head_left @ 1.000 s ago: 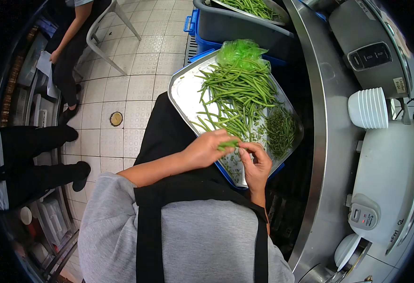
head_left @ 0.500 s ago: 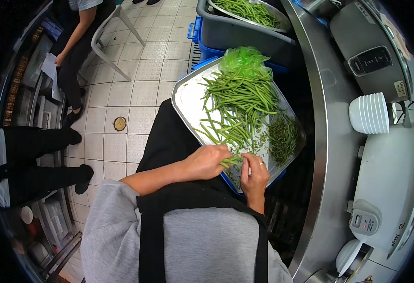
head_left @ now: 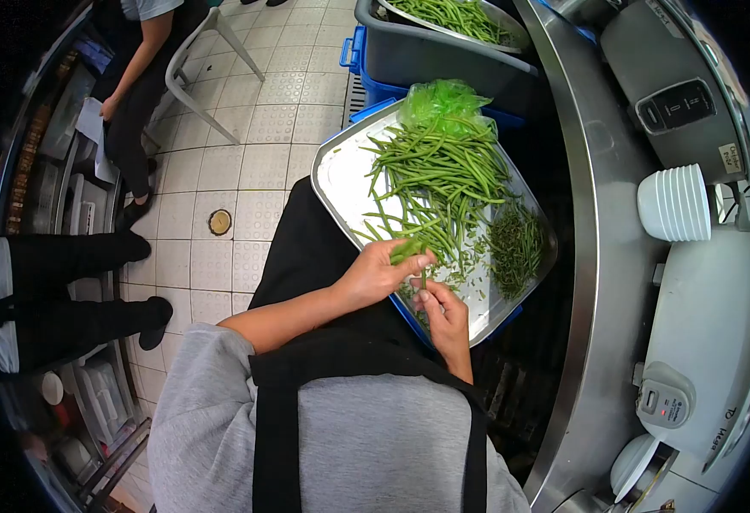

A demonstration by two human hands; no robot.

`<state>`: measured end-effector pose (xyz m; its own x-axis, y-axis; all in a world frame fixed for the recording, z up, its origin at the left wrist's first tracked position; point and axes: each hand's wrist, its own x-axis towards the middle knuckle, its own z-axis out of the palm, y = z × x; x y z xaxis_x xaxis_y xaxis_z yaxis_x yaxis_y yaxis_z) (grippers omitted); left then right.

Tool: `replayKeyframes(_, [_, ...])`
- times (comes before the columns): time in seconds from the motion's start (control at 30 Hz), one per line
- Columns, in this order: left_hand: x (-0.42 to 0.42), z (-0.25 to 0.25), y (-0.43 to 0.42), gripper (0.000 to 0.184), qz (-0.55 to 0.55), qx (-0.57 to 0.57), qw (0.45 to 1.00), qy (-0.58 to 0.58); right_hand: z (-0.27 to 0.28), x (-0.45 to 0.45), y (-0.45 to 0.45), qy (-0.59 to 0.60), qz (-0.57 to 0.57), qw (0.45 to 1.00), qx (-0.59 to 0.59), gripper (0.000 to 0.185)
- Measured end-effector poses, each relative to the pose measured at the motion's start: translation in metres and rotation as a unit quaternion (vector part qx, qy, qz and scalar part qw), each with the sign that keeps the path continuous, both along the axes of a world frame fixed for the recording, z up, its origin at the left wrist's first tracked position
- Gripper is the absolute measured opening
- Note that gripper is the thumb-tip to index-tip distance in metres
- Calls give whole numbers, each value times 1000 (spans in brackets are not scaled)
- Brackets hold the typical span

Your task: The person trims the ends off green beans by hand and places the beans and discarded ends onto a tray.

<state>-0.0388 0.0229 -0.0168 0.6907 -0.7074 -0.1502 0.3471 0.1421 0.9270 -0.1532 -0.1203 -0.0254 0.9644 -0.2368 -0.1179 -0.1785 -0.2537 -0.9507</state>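
Several green beans are bunched in my left hand [head_left: 379, 274], its fingers closed around them over the tray's near side. Just below, my right hand [head_left: 445, 321] pinches at the lower end of a bean from that bunch. Both hands are above a metal tray [head_left: 341, 167]. On it lies a loose pile of long green beans [head_left: 448, 171], with a crumpled green plastic bag [head_left: 445, 104] at its far end. A darker heap of trimmed bean ends [head_left: 514, 248] sits along the right side, and small bits are scattered near my hands.
Behind the tray stands a grey tub [head_left: 443, 60] holding a dish of more beans [head_left: 460, 19]. A steel counter [head_left: 576, 256] on the right carries stacked white bowls [head_left: 674, 203] and appliances. Two people stand at left, near a chair [head_left: 208, 77].
My left hand has lifted slightly and turned, so the beans in it now point upward. My right hand has shifted a little left, its fingers under the bunch.
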Motion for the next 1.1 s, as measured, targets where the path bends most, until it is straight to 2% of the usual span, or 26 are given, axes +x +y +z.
replayKeyframes(0.03, [1,0,1,23,2,-1,1000,23,-2,0,-2,22,-14,999,38,19])
replayKeyframes(0.13, [1,2,3,22,22,-12,999,-45,-3,-2,-7,53,-49,990,124,17])
replayKeyframes(0.23, [0,-4,-1,19,75,-12,976,-203,-3,-4,-15,57,-35,981,180,18])
replayKeyframes(0.27, [-1,-6,-2,18,101,-13,957,-272,-6,-5,-18,48,-24,985,165,16])
replayKeyframes(0.33, [-1,5,3,14,34,-7,951,-307,-13,-6,-21,28,-2,990,136,14])
replayKeyframes(0.43, [-11,16,5,12,-45,-43,941,-332,-9,4,-18,23,-40,984,-172,14])
replayKeyframes(0.5, [-15,25,6,13,-85,-83,937,-329,-5,16,-19,31,-59,958,-279,15])
replayKeyframes(0.53, [-13,19,1,14,-38,-104,925,-364,-4,23,-20,35,-66,940,-332,16])
replayKeyframes(0.63, [-4,1,6,17,7,4,980,-200,-5,48,-21,7,-52,897,-440,15])
replayKeyframes(0.67, [-4,8,9,19,19,-7,1000,-17,-6,57,-20,-13,-51,891,-450,15])
replayKeyframes(0.7, [-1,1,8,16,58,-19,998,18,-8,67,-18,-34,-50,886,-460,14])
replayKeyframes(0.77, [6,-5,12,21,94,29,995,14,-15,82,-14,-44,-42,879,-473,13])
replayKeyframes(0.87, [9,-19,15,14,105,56,992,-38,-33,94,-15,-23,-23,870,-492,11])
replayKeyframes(0.97, [10,-36,15,19,97,109,980,-134,-24,80,-14,-21,-6,871,-491,10])
replayKeyframes(1.07, [11,-24,13,26,96,152,907,-380,1,49,-5,-78,14,873,-481,10])
replayKeyframes(1.1, [10,-22,12,27,69,170,899,-398,5,40,-3,-92,13,876,-473,11])
